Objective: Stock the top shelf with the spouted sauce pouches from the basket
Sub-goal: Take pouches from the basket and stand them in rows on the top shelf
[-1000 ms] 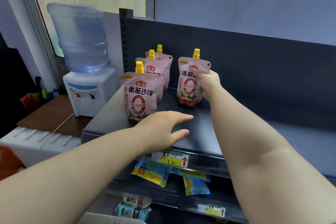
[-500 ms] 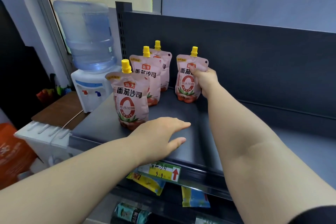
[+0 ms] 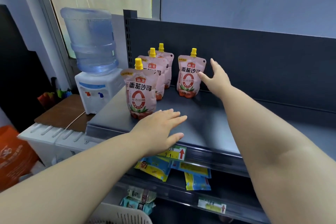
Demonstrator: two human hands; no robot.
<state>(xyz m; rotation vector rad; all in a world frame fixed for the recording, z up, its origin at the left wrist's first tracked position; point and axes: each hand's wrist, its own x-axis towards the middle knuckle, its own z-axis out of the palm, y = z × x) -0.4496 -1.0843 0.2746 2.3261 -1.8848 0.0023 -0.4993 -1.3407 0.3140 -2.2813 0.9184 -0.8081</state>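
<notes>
**Figure: Spouted pouches standing on the top shelf, both hands empty**

Dark metal shelving fills the view, its top shelf [image 3: 209, 123] backed by a dark panel, with a water dispenser [image 3: 94, 71] at ten o'clock beyond the shelf's left end. Four spouted sauce pouches stand upright on the shelf. Three form a file at eleven o'clock, led by the front pouch [image 3: 141, 94]; the fourth pouch [image 3: 189, 78] stands alone at twelve o'clock, near the back panel. The right hand [image 3: 216, 80] is spread wide, thumb tip touching or just beside the fourth pouch's right edge, gripping nothing. The left hand [image 3: 161, 131] lies flat and open, palm down, on the shelf's front edge, just in front of the front pouch, likewise empty. A white basket [image 3: 125, 214] rim shows at six o'clock; its contents are hidden.

Handling, as judged: each pouch looks a soft, glossy film bag of sauce, modest in weight, yielding under pressure and liable to slip or topple. The firm yellow spout [image 3: 193, 52] or the upper body just below it offers the surest hold; squeezing the belly would deform it. The gusseted base needs level setting down.
</notes>
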